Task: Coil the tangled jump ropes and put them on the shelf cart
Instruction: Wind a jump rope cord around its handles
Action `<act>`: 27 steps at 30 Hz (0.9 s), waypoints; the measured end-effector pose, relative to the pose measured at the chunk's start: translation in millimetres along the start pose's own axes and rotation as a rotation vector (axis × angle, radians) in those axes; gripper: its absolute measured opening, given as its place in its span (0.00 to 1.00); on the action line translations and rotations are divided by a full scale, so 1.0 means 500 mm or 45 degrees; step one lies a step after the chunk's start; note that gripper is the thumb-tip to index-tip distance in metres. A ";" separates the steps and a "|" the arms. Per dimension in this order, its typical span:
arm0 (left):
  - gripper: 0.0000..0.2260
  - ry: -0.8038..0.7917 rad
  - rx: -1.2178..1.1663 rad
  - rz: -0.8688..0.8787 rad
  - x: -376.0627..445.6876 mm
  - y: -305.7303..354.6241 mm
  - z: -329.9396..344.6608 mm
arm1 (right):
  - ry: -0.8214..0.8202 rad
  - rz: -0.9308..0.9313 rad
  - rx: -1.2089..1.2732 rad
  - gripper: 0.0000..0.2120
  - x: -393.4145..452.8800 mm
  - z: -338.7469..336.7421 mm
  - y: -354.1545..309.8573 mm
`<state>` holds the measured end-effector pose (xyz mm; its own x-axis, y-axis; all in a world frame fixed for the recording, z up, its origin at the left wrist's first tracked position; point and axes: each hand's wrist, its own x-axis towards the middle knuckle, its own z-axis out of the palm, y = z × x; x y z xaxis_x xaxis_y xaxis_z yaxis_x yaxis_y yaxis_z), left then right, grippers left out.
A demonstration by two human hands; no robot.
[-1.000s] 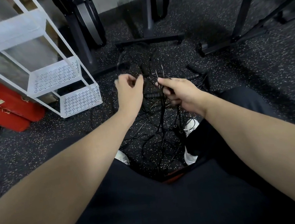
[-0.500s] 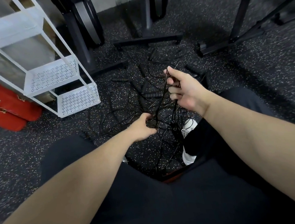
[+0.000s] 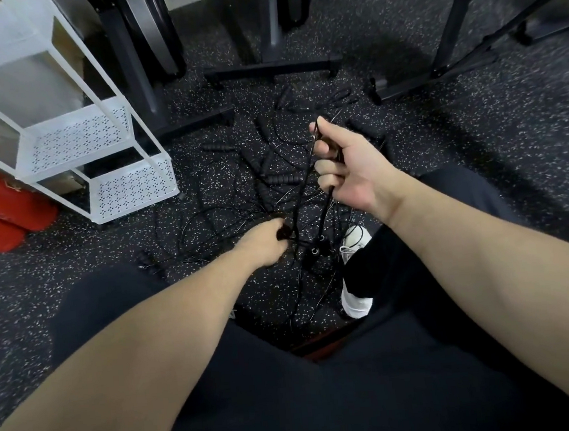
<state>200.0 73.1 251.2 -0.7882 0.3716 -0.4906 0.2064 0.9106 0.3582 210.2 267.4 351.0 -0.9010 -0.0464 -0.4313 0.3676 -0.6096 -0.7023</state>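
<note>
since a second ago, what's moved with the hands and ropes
The left hand dropped from beside the right hand down toward the floor and now grips the tangled jump ropes lower in the bundle. The right hand turned palm-up and still holds the rope strands raised. The white shelf cart and the loose rope handles on the floor stayed put.

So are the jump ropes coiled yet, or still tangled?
Still tangled. The jump ropes sprawl in crossing loops on the floor; the right hand holds some strands up, and the left hand grips lower down.
</note>
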 end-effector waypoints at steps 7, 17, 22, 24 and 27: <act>0.13 -0.066 -0.205 -0.001 -0.022 -0.043 -0.058 | 0.117 -0.072 -0.149 0.09 0.032 -0.024 -0.012; 0.14 0.005 -0.664 -0.001 -0.073 -0.093 -0.138 | 0.300 -0.076 -0.287 0.10 0.094 -0.059 -0.006; 0.15 0.068 -1.134 0.070 -0.074 -0.117 -0.155 | 0.375 -0.007 -0.378 0.11 0.131 -0.080 0.002; 0.13 0.213 -1.292 0.102 -0.074 -0.118 -0.164 | 0.369 0.012 -0.486 0.12 0.145 -0.084 0.005; 0.09 0.411 -1.510 0.089 -0.072 -0.117 -0.175 | 0.325 0.035 -0.670 0.12 0.162 -0.081 0.010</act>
<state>165.5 -9.5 317.4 -0.9385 0.1979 -0.2828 -0.2676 0.1002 0.9583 148.2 292.8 289.6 -0.8296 0.1754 -0.5301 0.5135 -0.1331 -0.8477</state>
